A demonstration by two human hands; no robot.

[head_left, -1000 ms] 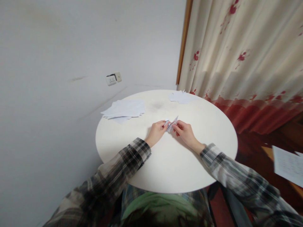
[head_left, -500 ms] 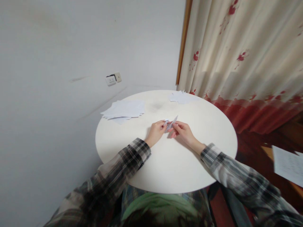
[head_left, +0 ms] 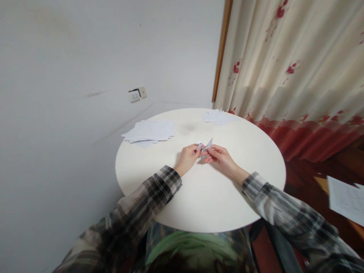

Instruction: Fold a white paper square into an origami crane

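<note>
Head view: folded paper between two hands, work part done

Head camera, the only view: the paper [head_left: 209, 144] is held over the middle of the table [head_left: 204, 204], about midway between its left and right edges. The left hand [head_left: 187, 157] grips one end between thumb and fingers. The right hand [head_left: 223, 157] pinches the other end near its thumb, its lower fingers spread loosely beneath. One pointed part sticks up above the right fingertips; whether the paper touches the table is hidden.

As for progress, the paper looks already creased into a small shape, judging by that point. The folding seems unfinished, since the point stands out and both hands grasp the piece; how many folds remain cannot be told.

Near the table's far left edge lies a stack [head_left: 150, 129] of white sheets, flat and slightly fanned. A smaller pile [head_left: 217, 116] lies by the far edge, right of centre; whether its pieces are folded is too small to tell. Both are well apart from the hands.
</note>
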